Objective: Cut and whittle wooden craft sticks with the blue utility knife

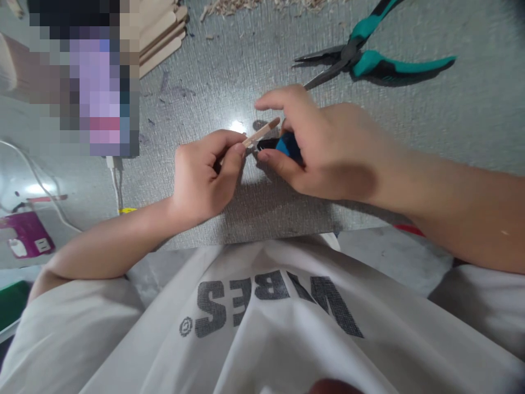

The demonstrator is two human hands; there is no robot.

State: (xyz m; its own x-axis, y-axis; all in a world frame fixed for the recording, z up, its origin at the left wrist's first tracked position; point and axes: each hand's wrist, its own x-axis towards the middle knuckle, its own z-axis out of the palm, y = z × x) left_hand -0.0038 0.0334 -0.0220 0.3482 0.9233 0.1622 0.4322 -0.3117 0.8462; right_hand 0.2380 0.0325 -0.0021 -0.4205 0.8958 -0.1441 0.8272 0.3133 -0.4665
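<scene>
My left hand pinches a thin wooden craft stick between thumb and forefinger. The stick slants up to the right, its darker end close to the fingers of my other hand. Wrapped round a small blue-and-black tool, my right hand hides most of it. The tool's black tip sits just below the stick; I cannot tell whether the two touch. My right forefinger is stretched out above the stick's end. Beyond that hand lie long-nose pliers with teal-and-black handles, their jaws spread.
A stack of craft sticks lies at the back left, and wood shavings at the back. Blurred-out pixels cover an object at upper left. A white cable and a purple power socket are at left. The table edge runs before my shirt.
</scene>
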